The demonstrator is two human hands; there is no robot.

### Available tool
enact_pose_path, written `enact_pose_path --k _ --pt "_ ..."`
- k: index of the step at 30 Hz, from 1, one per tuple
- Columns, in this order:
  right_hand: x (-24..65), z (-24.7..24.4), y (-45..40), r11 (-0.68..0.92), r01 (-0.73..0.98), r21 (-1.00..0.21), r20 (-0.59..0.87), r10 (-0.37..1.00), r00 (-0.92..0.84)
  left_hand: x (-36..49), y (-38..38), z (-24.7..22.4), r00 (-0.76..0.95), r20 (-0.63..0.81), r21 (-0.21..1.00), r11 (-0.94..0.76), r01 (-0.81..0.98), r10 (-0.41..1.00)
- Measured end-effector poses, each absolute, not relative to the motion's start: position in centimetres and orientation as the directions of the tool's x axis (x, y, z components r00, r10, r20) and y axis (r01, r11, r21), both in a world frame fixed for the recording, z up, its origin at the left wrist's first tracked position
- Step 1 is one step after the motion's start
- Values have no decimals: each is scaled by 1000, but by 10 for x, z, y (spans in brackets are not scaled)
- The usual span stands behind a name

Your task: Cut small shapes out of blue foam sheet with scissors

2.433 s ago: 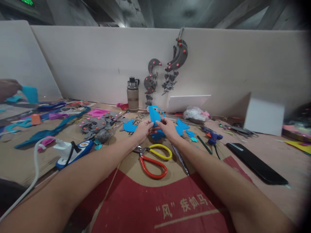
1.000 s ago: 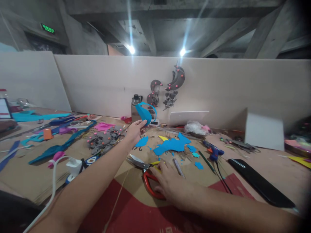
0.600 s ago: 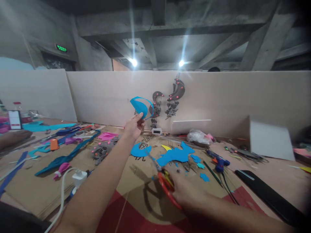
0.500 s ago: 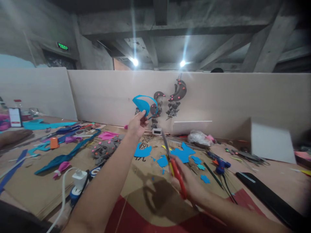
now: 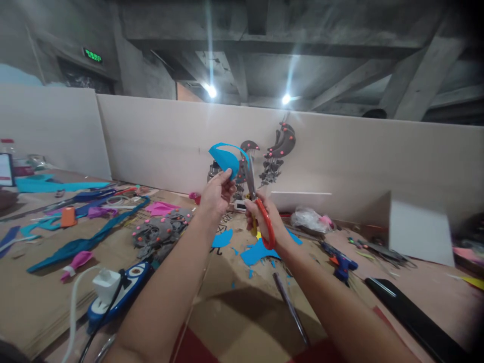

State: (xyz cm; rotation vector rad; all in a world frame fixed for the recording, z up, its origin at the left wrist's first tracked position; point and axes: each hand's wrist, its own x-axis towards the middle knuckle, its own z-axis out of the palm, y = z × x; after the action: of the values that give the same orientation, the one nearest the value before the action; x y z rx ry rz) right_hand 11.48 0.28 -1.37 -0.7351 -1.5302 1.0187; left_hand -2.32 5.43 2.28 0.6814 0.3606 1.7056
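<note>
My left hand [image 5: 220, 190] pinches a curved blue piece [image 5: 226, 160] with a thin strip arching off its top toward the right. In my right hand [image 5: 266, 217] are scissors [image 5: 264, 224] with red handles, raised with the blades pointing up. The blades are apart and stand right beside the end of the thin blue strip; whether they touch it I cannot tell. Below my hands, blue scraps [image 5: 259, 252] lie on the brown cardboard [image 5: 242, 312]. Grey crescent ornaments [image 5: 283, 141] with pink dots hang on the pale board behind.
On the left are a grey dotted ornament [image 5: 161, 229], an orange object [image 5: 68, 217], a long teal strip [image 5: 86, 244] and a power strip [image 5: 124, 292] with cables. To the right lie a blue glue gun [image 5: 340, 259], a black case [image 5: 412, 312] and a plastic-wrapped bundle [image 5: 308, 219].
My right hand has risen with the scissors to beside the blue piece. My left hand still holds that piece. The view has shifted slightly, and a dark rod now shows on the cardboard.
</note>
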Motion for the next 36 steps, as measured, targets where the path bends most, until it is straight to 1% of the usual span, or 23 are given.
enact_pose_path --k 2,4,9,12,13,15,18,20,23,27,31,36 --pt "111 -18 7 434 -25 -900 428 876 -223 -23 53 22 -123 267 574 -260 -777 956" --pt "108 -22 8 428 -28 -903 423 879 -221 -20 51 22 -122 270 591 -264 -762 955" --pt "106 -30 8 386 -199 -901 423 884 -198 -5 43 17 -80 289 646 -256 -719 954" --pt "110 -29 11 348 -293 -891 403 902 -154 3 40 13 -61 225 671 -200 -714 972" --pt "113 -29 13 363 -306 -880 412 904 -112 5 40 12 -56 207 679 -184 -711 977" --pt "118 -27 17 442 -295 -847 462 887 1 9 38 10 -49 196 696 -175 -696 979" --pt "128 -20 19 575 -240 -782 550 818 169 15 36 8 -63 221 733 -208 -648 973" --pt "134 -15 19 621 -228 -750 580 783 223 19 34 6 -57 254 762 -236 -602 965" --pt "140 -11 19 633 -235 -737 596 774 216 26 30 1 -12 318 800 -275 -533 948" --pt "144 -13 21 655 -163 -738 625 754 202 31 26 -3 60 350 836 -283 -470 935" --pt "146 -14 24 680 -142 -720 641 729 239 30 24 -1 124 336 840 -238 -487 934" --pt "147 -13 23 624 -197 -756 590 780 208 30 26 -2 138 324 831 -212 -514 936"
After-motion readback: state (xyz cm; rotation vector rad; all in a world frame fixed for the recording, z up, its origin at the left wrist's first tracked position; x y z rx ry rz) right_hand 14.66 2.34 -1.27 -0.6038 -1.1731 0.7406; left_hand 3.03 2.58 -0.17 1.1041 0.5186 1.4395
